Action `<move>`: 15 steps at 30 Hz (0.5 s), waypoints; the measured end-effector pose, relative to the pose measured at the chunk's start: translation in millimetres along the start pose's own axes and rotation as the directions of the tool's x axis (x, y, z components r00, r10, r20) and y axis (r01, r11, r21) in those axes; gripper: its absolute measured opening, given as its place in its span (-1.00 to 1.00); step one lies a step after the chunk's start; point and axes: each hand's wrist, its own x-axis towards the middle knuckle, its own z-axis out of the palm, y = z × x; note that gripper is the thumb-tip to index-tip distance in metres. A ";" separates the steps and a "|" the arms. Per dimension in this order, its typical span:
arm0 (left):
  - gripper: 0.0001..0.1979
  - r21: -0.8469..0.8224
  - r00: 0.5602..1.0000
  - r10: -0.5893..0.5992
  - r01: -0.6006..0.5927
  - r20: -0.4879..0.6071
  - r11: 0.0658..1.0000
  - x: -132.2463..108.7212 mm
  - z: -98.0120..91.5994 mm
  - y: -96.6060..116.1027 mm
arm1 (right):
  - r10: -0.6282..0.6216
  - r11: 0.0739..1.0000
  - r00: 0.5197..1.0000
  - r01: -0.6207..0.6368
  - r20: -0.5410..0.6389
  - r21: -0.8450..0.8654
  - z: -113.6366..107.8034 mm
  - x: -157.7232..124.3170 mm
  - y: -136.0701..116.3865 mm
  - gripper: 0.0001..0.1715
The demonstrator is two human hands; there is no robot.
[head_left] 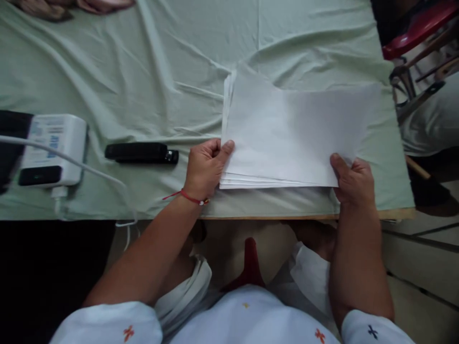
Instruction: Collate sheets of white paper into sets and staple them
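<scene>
Paper sheets (283,134): plain white, greyer over the right half
Tablecloth (150,110): plain pale green
Table edge (398,213): tan at the near right corner
Stapler (136,153): black, silvery at one end
Power bank (73,148): white, blue lettering, black panel
Cable (102,175): white
Bracelet (193,197): red, one pale bead
Shirt (247,322): white, small orange, yellow and dark motifs
Seat (419,36) beyond the right edge: red

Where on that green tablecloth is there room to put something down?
Bare tablecloth lies between the black stapler and the crumpled pink fabric, and beyond the paper stack. The near left is crowded: white power bank, cable.
</scene>
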 end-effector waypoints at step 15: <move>-0.51 -0.026 0.981 -0.112 0.117 0.156 0.993 0.8 0.1 12.3 | -0.015 0.997 0.986 0.027 -0.164 0.073 -3.7 3.0 -5.2 -0.60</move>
